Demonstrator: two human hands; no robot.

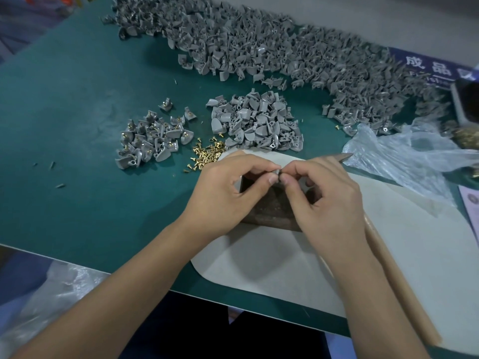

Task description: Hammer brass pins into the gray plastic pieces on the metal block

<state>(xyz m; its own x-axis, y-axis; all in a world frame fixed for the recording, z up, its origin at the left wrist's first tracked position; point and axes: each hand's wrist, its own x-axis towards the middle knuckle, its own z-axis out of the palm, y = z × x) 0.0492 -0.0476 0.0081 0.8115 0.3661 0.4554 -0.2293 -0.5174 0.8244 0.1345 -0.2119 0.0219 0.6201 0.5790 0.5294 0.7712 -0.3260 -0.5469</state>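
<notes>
Green mat [77,99]: hands [278,177] pinch small gray piece [276,174].

Both bare forearms reach in from the bottom of the view and angle toward each other, so the hands meet near the middle. The left hand [223,195] lies palm down with its wrist slightly bent, its thumb and forefinger drawn together in a pinch at the tips while the other fingers curl loosely underneath. The right hand [326,200] mirrors it, back of the hand up, thumb and forefinger pinched and the remaining fingers folded under the palm. The two pinches touch tip to tip, the thumbnails of both hands facing the camera side by side. What they pinch is too small to tell.
</notes>
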